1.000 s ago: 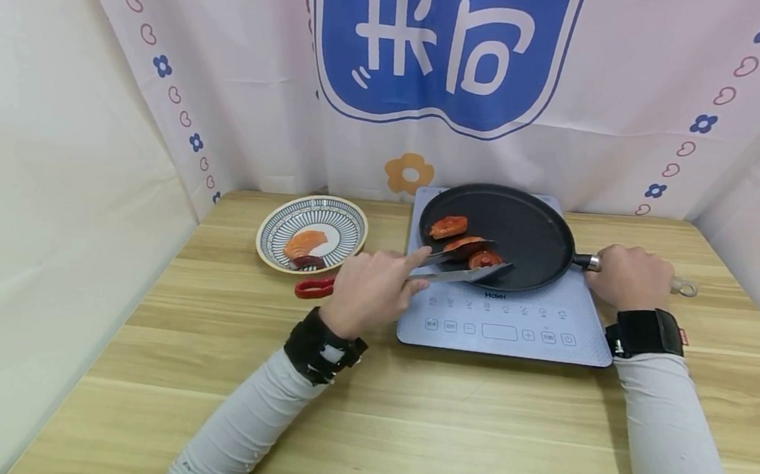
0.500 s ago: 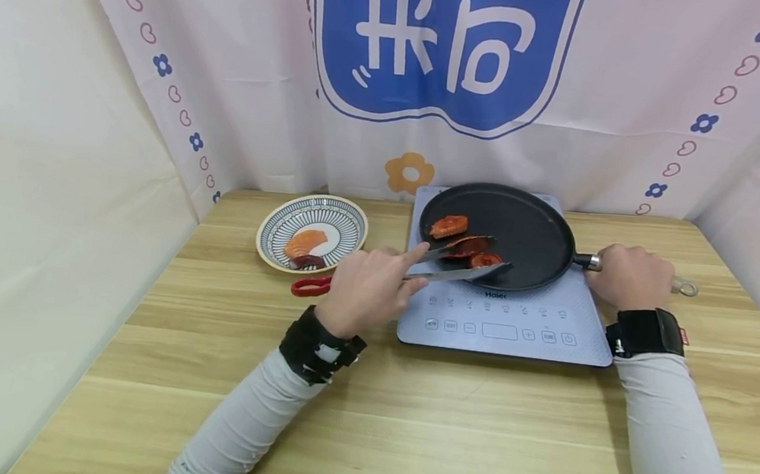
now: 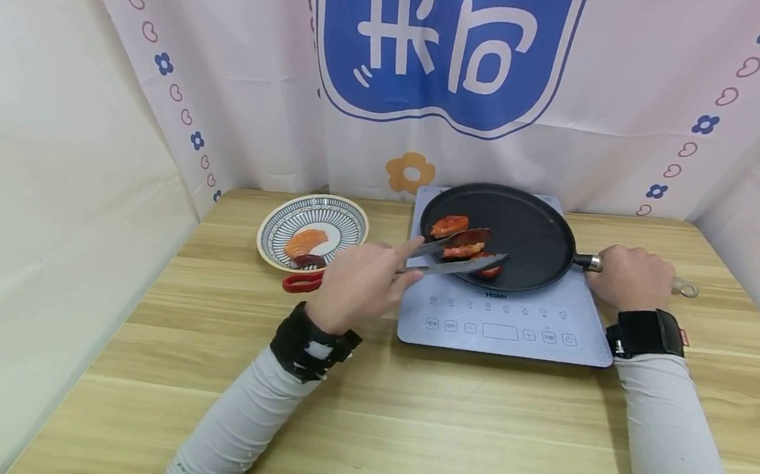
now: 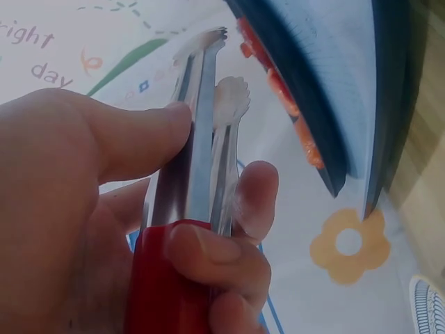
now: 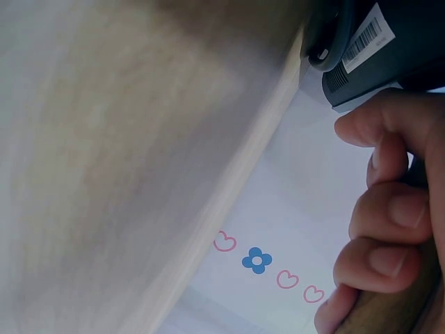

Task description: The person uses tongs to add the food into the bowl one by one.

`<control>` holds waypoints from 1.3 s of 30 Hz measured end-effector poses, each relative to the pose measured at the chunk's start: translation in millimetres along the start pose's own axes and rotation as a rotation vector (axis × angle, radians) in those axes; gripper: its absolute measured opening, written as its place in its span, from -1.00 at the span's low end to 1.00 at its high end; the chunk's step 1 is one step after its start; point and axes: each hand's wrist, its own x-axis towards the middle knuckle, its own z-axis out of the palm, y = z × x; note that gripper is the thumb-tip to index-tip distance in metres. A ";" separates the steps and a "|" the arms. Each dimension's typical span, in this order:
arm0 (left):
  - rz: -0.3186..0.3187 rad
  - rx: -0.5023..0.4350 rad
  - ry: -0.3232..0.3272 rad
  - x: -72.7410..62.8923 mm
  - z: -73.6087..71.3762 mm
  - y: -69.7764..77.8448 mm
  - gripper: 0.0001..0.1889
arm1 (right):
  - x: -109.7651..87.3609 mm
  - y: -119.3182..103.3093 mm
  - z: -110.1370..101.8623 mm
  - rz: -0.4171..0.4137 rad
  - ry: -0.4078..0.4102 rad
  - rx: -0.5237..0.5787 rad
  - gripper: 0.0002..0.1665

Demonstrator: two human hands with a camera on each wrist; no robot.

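Note:
My left hand [image 3: 361,285] holds metal tongs [image 3: 460,266] with a red handle [image 3: 302,282]. The tongs' two ends are spread over the left part of a black flat pan [image 3: 524,239]. A glazed reddish piece of food [image 3: 463,250] shows between the tong arms, another [image 3: 450,225] lies behind, and a third [image 3: 489,272] is partly covered by the front arm. In the left wrist view, thumb and fingers wrap the tongs [image 4: 184,181]. My right hand [image 3: 633,278] grips the pan's handle [image 3: 683,287], seen from below in the right wrist view.
Under the pan is a light induction cooktop [image 3: 507,342] with touch buttons. A patterned plate [image 3: 279,216] with orange and dark red shapes at its centre stands to the left. A printed curtain [image 3: 246,125] closes off the back of the wooden table [image 3: 471,436].
My left hand has shifted slightly left and back with the tongs, whose arms now look further apart. The food pieces show from a slightly different side. My right hand and the pan stay put.

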 end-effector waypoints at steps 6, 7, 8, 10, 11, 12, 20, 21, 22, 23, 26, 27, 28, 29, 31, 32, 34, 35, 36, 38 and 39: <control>0.011 -0.004 0.050 -2.5 -5.4 -5.7 -0.45 | -0.4 -0.3 -0.5 0.003 -0.004 -0.003 -0.57; 0.013 -0.006 0.054 -2.8 -6.5 -6.6 -0.46 | -0.5 -0.3 -0.5 0.003 -0.002 -0.003 -0.57; 0.013 -0.010 0.057 -3.1 -7.8 -7.5 -0.46 | -0.7 -0.3 -0.5 0.002 -0.001 -0.003 -0.56; 0.009 -0.015 0.061 -3.9 -10.4 -9.4 -0.46 | -1.0 -0.2 -0.1 0.001 0.000 -0.004 -0.55; 0.005 -0.018 0.063 -4.3 -11.8 -10.5 -0.46 | -1.1 -0.2 0.1 0.001 0.001 -0.005 -0.55; 0.000 -0.016 0.064 -4.8 -13.2 -11.6 -0.47 | -1.3 -0.1 0.4 0.000 0.003 -0.004 -0.55; -0.043 -0.023 0.076 -6.8 -24.2 -23.4 -0.48 | -0.8 1.4 1.0 -0.006 0.021 0.002 -0.57; -0.044 -0.021 0.085 -7.0 -25.4 -25.9 -0.49 | -0.6 1.5 1.1 -0.007 0.025 0.003 -0.58; -0.048 -0.024 0.090 -7.4 -26.6 -28.4 -0.49 | -0.4 1.5 1.2 -0.007 0.026 0.003 -0.59; -0.054 -0.024 0.093 -7.8 -27.9 -31.1 -0.49 | -0.3 1.6 1.4 -0.006 0.027 0.003 -0.59; -0.081 -0.040 0.090 -9.6 -32.3 -40.0 -0.48 | 0.1 1.8 1.5 -0.007 0.032 0.005 -0.60; -0.093 -0.050 0.084 -10.2 -34.0 -43.0 -0.47 | 0.1 1.9 1.4 -0.008 0.036 0.006 -0.59; -0.108 -0.059 0.075 -10.9 -35.8 -45.8 -0.46 | 0.3 2.0 1.3 -0.009 0.037 0.007 -0.58; -0.119 -0.065 0.069 -11.6 -37.6 -48.7 -0.45 | 0.4 2.1 1.1 -0.009 0.038 0.008 -0.58; -0.139 -0.080 0.059 -12.8 -40.9 -54.1 -0.46 | 0.5 2.0 0.6 -0.010 0.038 0.007 -0.57; -0.146 -0.081 0.060 -13.6 -42.6 -56.7 -0.47 | 0.5 1.9 0.3 -0.009 0.037 0.007 -0.57; -0.162 -0.082 0.062 -15.1 -45.7 -61.7 -0.48 | 0.4 1.7 0.0 -0.009 0.033 0.004 -0.57; -0.170 -0.084 0.063 -15.7 -46.8 -64.1 -0.49 | 0.3 1.6 -0.1 -0.008 0.032 0.003 -0.58; -0.180 -0.089 0.060 -16.2 -48.2 -66.5 -0.49 | 0.1 1.4 -0.2 -0.008 0.031 0.002 -0.58; -0.198 -0.099 0.060 -17.2 -50.4 -71.3 -0.48 | -0.1 1.3 0.0 -0.009 0.029 0.001 -0.58; -0.205 -0.106 0.059 -17.5 -51.2 -73.6 -0.48 | -0.2 1.3 0.1 -0.009 0.028 0.001 -0.58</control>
